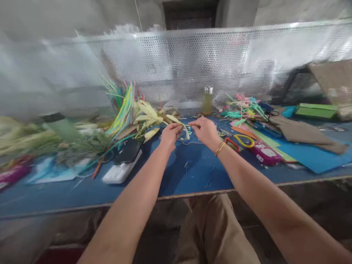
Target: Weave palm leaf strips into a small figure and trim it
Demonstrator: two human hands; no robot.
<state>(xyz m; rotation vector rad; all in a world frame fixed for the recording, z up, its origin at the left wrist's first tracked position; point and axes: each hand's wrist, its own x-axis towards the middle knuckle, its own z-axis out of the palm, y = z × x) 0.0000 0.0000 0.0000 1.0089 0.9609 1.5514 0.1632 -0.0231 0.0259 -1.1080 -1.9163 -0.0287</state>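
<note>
My left hand (pixel 170 136) is closed in a pinch on a pale yellow-green strip (pixel 187 132) that looks like dried corn husk. One end of the strip dangles between my hands. My right hand (pixel 205 131), with a gold bracelet (pixel 219 149) at the wrist, is pinched just to the right, its fingertips at the strip's narrow end. Both hands are raised over the blue tabletop (pixel 192 172). Just behind and left of my left hand lies a bundle of pale husk leaves (pixel 148 114).
Colourful stems (pixel 125 110), a black phone (pixel 129 150) on a white box (pixel 119 172), and a green bottle (pixel 62 126) stand left. Yellow-handled scissors (pixel 244 140), a magenta case (pixel 265 152), blue sheets (pixel 310 154) and a yellowish bottle (pixel 207 102) lie right and behind. Perforated metal mesh (pixel 192 62) rises behind.
</note>
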